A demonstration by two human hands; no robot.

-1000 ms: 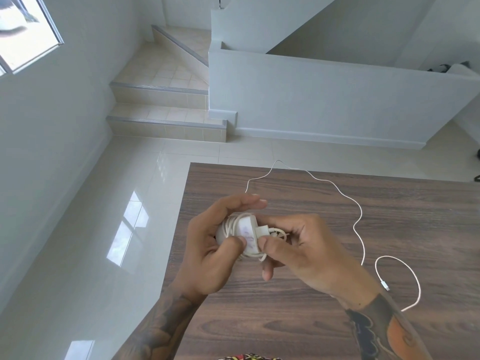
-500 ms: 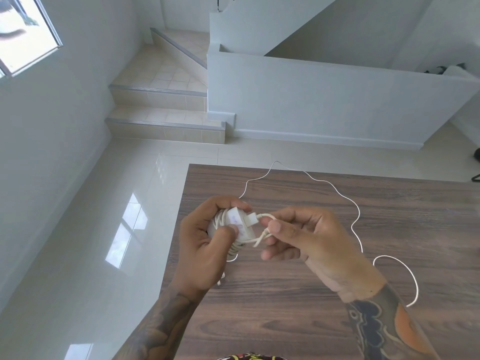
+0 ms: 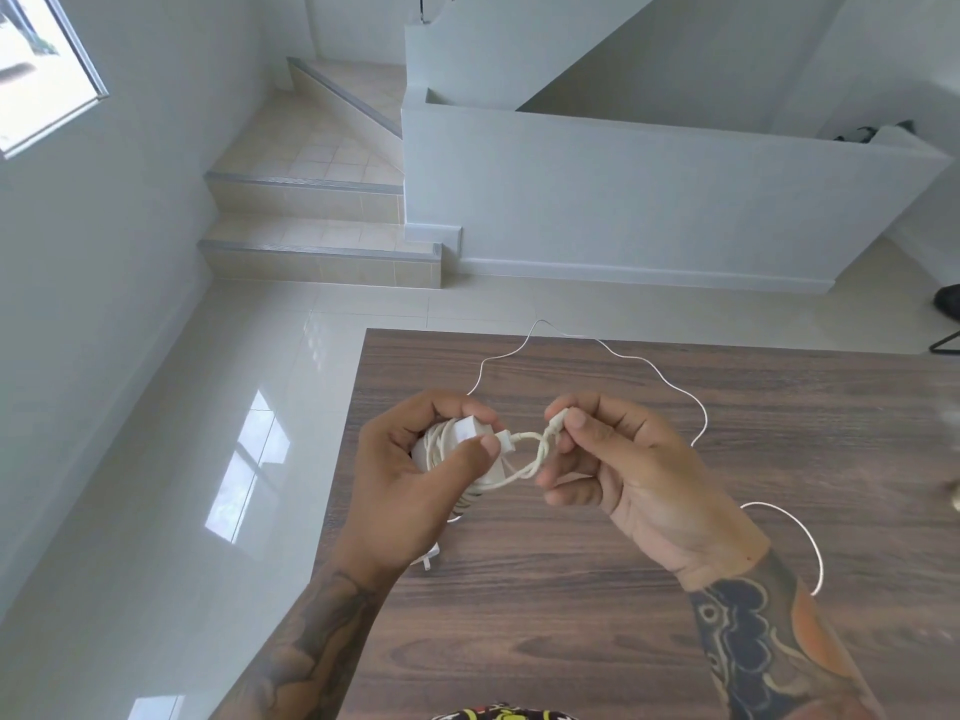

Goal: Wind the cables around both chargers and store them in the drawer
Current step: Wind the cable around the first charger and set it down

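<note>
Above the brown wood-grain table (image 3: pixel 623 589), the small white cable-wrapped charger (image 3: pixel 464 432) is gripped in the left hand (image 3: pixel 415 475) for steadiness, while its thick white cable's end (image 3: pixel 555 424) is pinched by the right hand (image 3: pixel 639 475), seemingly for tucking.

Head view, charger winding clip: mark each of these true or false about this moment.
1. The left hand grips a white charger with cable wound around it. True.
2. The right hand is empty. False: it pinches the cable end.
3. A second, thin cable lies loose on the table. True.
4. An open drawer is visible. False: no drawer shows.
5. Both hands rest flat on the table. False: they are raised, holding the charger and cable.
</note>
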